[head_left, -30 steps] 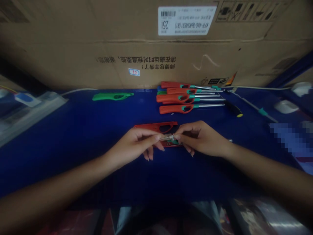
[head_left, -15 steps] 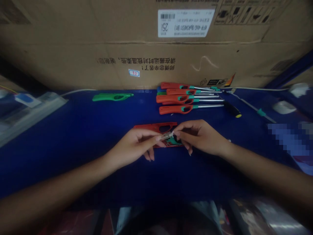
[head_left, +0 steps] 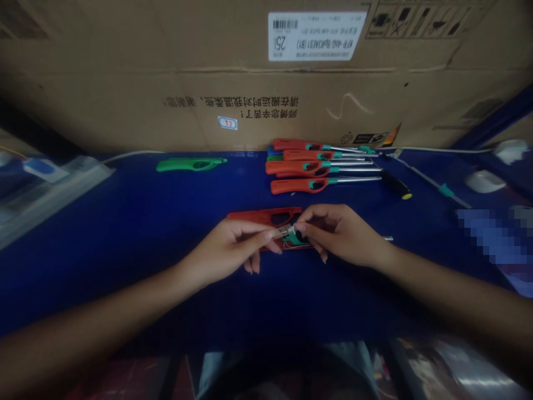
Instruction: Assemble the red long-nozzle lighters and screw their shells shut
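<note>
My left hand (head_left: 233,244) pinches a small clear plastic lighter part (head_left: 283,231) between thumb and forefinger. At the part's right end, my right hand (head_left: 339,233) is closed, thumb and forefinger pressed together on its tip. Beneath both hands lies an opened red lighter casing (head_left: 254,215), one half above the other. A green trigger piece (head_left: 296,239) and thin wires show in the lower half, partly hidden by my fingers. The tip of a metal rod (head_left: 388,238) peeks out beyond my right wrist.
Several red long-nosed lighters (head_left: 300,185) are stacked behind my hands, near a black screwdriver handle (head_left: 397,186) with a yellow end. A green casing half (head_left: 189,164) lies left of them. A large cardboard box (head_left: 125,72) walls off the back of the blue table (head_left: 125,233).
Both hands keep their grip on the small clear part in nearly the same place. Slightly more of the metal rod shows beside my right wrist.
</note>
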`<state>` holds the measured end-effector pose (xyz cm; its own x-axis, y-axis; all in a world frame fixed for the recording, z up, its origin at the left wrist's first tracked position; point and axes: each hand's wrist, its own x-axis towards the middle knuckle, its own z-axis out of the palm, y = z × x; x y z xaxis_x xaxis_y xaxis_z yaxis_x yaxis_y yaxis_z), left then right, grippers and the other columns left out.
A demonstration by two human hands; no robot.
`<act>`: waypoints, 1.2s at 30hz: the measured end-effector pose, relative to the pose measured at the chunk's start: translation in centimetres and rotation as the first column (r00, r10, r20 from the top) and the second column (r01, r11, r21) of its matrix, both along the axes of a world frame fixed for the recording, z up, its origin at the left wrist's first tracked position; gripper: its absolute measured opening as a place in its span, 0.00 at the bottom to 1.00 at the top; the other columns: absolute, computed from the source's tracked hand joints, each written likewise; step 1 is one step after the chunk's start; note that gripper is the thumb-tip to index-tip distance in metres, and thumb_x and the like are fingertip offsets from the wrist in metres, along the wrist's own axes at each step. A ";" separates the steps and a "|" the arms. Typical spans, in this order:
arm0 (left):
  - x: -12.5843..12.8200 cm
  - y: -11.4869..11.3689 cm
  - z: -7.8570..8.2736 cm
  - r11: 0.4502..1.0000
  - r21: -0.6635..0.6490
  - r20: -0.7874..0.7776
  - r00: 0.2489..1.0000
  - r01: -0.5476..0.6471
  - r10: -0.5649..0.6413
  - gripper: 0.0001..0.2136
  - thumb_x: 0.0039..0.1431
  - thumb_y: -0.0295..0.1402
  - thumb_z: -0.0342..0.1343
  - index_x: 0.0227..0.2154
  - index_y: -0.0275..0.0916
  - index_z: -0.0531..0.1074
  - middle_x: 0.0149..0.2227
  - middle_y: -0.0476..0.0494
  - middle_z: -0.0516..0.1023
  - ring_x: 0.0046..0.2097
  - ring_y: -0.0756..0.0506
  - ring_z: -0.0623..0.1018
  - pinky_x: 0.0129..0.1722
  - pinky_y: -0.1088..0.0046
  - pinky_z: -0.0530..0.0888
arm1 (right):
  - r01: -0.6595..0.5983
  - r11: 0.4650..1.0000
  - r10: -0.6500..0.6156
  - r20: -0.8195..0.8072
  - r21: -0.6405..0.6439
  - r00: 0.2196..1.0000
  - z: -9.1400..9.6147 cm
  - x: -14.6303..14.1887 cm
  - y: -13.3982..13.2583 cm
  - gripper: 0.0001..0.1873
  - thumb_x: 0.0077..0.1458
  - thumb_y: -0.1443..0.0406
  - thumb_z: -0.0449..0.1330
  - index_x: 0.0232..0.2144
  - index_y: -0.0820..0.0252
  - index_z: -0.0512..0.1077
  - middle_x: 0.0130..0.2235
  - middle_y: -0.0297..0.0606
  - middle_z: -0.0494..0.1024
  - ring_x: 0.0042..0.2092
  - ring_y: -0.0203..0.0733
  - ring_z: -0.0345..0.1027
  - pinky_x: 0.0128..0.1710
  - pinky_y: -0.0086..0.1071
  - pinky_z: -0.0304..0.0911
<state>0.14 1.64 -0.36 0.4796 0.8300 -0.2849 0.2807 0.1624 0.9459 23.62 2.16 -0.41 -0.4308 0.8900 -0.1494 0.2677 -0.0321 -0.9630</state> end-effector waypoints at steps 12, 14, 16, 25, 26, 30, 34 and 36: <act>0.4 -0.2 0.3 1.000 -0.014 -0.009 1.000 -0.027 0.026 0.11 0.67 0.35 0.55 0.43 0.35 0.80 0.39 0.41 0.84 0.21 0.57 0.73 0.19 0.84 0.70 | 0.011 1.000 -0.011 0.011 -0.014 1.000 0.1 -0.2 -0.3 0.17 0.56 0.54 0.66 0.33 0.63 0.73 0.18 0.25 0.67 0.18 0.28 0.61 0.18 0.23 0.62; 0.4 -0.2 0.3 1.000 -0.013 -0.017 1.000 -0.026 0.025 0.11 0.67 0.35 0.55 0.42 0.35 0.80 0.39 0.41 0.84 0.21 0.56 0.73 0.20 0.83 0.70 | 0.013 1.000 -0.013 0.013 -0.004 1.000 0.1 -0.2 -0.3 0.16 0.56 0.54 0.66 0.33 0.63 0.73 0.18 0.25 0.67 0.18 0.28 0.61 0.17 0.22 0.61; 0.4 -0.2 0.3 1.000 -0.011 -0.013 1.000 -0.022 0.022 0.12 0.67 0.36 0.55 0.42 0.35 0.80 0.39 0.40 0.84 0.21 0.56 0.74 0.20 0.83 0.71 | 0.012 1.000 -0.012 0.004 0.008 1.000 0.1 -0.2 -0.3 0.16 0.58 0.54 0.64 0.33 0.62 0.72 0.18 0.25 0.67 0.18 0.28 0.61 0.17 0.22 0.61; 0.3 -0.1 0.3 1.000 -0.023 0.036 0.999 -0.018 0.019 0.13 0.66 0.38 0.56 0.46 0.36 0.79 0.40 0.40 0.84 0.21 0.54 0.75 0.20 0.80 0.74 | 0.016 0.999 -0.016 -0.006 -0.034 1.000 0.5 -0.1 -0.2 0.23 0.60 0.47 0.59 0.28 0.61 0.70 0.18 0.28 0.70 0.18 0.30 0.65 0.19 0.24 0.65; 0.3 -0.1 0.3 0.999 -0.027 0.033 0.999 -0.023 0.024 0.13 0.66 0.38 0.56 0.45 0.35 0.79 0.40 0.40 0.84 0.21 0.55 0.75 0.20 0.80 0.74 | 0.016 0.999 -0.016 -0.003 -0.030 1.000 0.5 -0.1 -0.2 0.23 0.60 0.47 0.59 0.28 0.61 0.70 0.18 0.28 0.70 0.18 0.30 0.64 0.19 0.24 0.65; 0.3 -0.1 0.5 0.999 -0.045 0.035 0.999 -0.031 0.033 0.12 0.66 0.36 0.56 0.44 0.33 0.78 0.40 0.39 0.84 0.21 0.55 0.75 0.20 0.81 0.73 | 0.027 1.000 -0.027 -0.023 -0.004 0.999 0.5 -0.2 -0.3 0.22 0.59 0.48 0.61 0.30 0.63 0.72 0.18 0.28 0.69 0.18 0.29 0.63 0.19 0.24 0.65; 0.3 -0.1 0.4 0.998 -0.057 0.041 0.998 -0.036 0.039 0.13 0.66 0.38 0.56 0.45 0.33 0.78 0.40 0.39 0.84 0.21 0.55 0.75 0.20 0.82 0.73 | 0.032 0.999 -0.033 -0.050 -0.021 0.998 0.4 -0.2 -0.3 0.21 0.59 0.49 0.61 0.31 0.63 0.72 0.19 0.28 0.69 0.18 0.29 0.63 0.19 0.24 0.66; 0.3 0.0 0.3 0.997 -0.060 0.043 0.998 -0.046 0.048 0.14 0.66 0.39 0.56 0.45 0.34 0.77 0.40 0.39 0.84 0.20 0.55 0.75 0.20 0.82 0.73 | 0.036 0.999 -0.037 -0.062 -0.021 0.997 0.3 -0.2 -0.3 0.20 0.59 0.50 0.62 0.32 0.63 0.73 0.19 0.27 0.69 0.18 0.29 0.63 0.19 0.24 0.67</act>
